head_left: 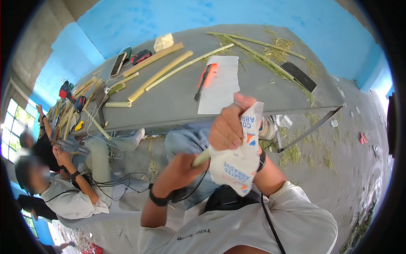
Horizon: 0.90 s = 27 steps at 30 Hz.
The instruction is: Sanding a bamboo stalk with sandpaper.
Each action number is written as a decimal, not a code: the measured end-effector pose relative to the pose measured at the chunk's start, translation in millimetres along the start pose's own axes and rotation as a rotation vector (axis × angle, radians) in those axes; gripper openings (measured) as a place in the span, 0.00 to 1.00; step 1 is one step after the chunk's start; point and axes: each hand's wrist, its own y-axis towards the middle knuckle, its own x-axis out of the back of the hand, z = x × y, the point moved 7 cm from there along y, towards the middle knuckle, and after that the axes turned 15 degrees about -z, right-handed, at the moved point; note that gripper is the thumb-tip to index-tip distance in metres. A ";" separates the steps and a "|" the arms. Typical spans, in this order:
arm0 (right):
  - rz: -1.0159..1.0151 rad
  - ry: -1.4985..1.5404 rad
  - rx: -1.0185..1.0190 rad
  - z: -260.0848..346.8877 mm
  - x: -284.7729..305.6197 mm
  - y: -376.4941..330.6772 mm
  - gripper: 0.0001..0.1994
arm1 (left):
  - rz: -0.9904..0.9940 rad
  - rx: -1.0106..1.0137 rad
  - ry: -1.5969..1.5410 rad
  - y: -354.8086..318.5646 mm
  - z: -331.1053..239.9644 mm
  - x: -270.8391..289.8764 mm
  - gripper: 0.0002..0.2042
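Observation:
My left hand (179, 170) is closed round a pale green bamboo stick (201, 158), low in front of my lap. My right hand (228, 129) grips a sheet of sandpaper (237, 165), its white printed backing facing outward. The sheet is folded about the upper stretch of the stick, so that part is hidden. Both hands are in front of the table's near edge. Beyond them, a cutter knife (204, 82) with a red and black handle rests on a white paper sheet (224, 86).
Bamboo lengths (160, 76) lie across the grey table (173, 108), with green shavings (281, 44). A black phone (298, 76) is at right, another phone (118, 64) at left. A cordless drill (72, 96) stands far left. Co-workers (72, 190) sit at left; cables (122, 182) hang between us.

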 end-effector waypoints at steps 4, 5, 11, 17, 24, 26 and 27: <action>0.189 0.135 -0.191 -18.2 -1.3 7.5 0.37 | 0.706 0.422 -0.542 -25.9 13.4 -19.2 0.16; 0.125 0.121 -0.184 -19.3 0.6 5.0 0.37 | 0.655 0.393 -0.507 -24.2 17.0 -22.0 0.15; -0.242 -0.039 0.139 -1.8 15.4 6.5 0.37 | -0.404 -0.342 0.298 -3.3 -5.0 12.1 0.09; -0.002 -0.135 -0.039 -14.6 -16.9 1.7 0.37 | -0.215 -0.113 0.145 -9.0 5.9 4.1 0.12; 0.324 -0.502 -0.062 -18.9 -69.0 -25.7 0.34 | 0.406 -0.185 -0.114 -19.3 -26.1 -4.5 0.13; 0.142 -0.399 0.148 3.8 -60.6 -18.8 0.36 | 0.168 -0.160 0.153 -14.7 -28.6 5.5 0.13; 0.098 -0.283 0.096 5.3 -54.3 -16.0 0.37 | -0.065 -0.049 0.245 -13.1 -24.9 13.8 0.10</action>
